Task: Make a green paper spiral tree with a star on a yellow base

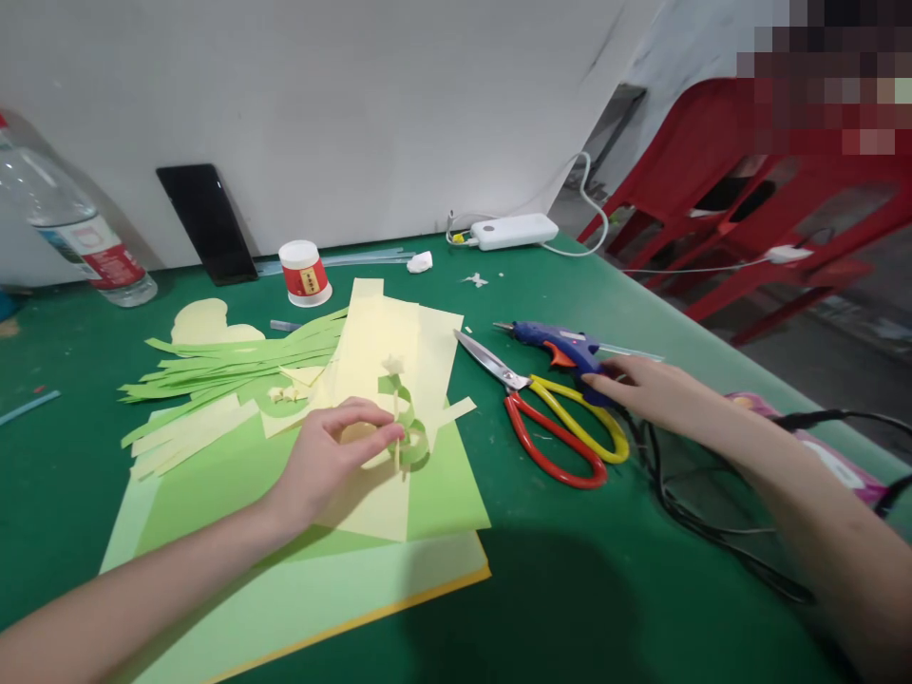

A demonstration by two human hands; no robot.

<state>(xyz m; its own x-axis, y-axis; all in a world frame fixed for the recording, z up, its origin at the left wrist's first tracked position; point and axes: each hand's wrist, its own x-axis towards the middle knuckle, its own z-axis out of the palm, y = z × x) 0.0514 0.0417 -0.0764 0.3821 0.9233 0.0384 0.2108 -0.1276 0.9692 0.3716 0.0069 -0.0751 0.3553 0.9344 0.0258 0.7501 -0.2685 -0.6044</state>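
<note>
My left hand (334, 461), forearm low over the green desk (57, 475), has its grip pinching a pale yellow-and-green paper flower (396, 418). At three o'clock, my right hand (641, 388) lies loose-fingered on the blue glue gun (550, 337). A lidded red-and-white jar (305, 273) sits at twelve.

**Green counter set against a white wall, strewn with paper-craft supplies**

The counter (541, 589) carries a stack of green and yellow paper sheets (299, 589) at the near left, with cut green strips (228, 366) fanned out behind them and a pale yellow cut-out (203, 323) beyond. Along the wall are a water bottle (78, 237), a black phone (206, 223) propped upright, a red-and-white jar (304, 273), a crumpled white scrap (420, 262) and a white power bank (514, 231). To the right lie scissors (548, 418), with a blue glue gun (560, 345) just beside them and a black cord (712, 532).
</note>
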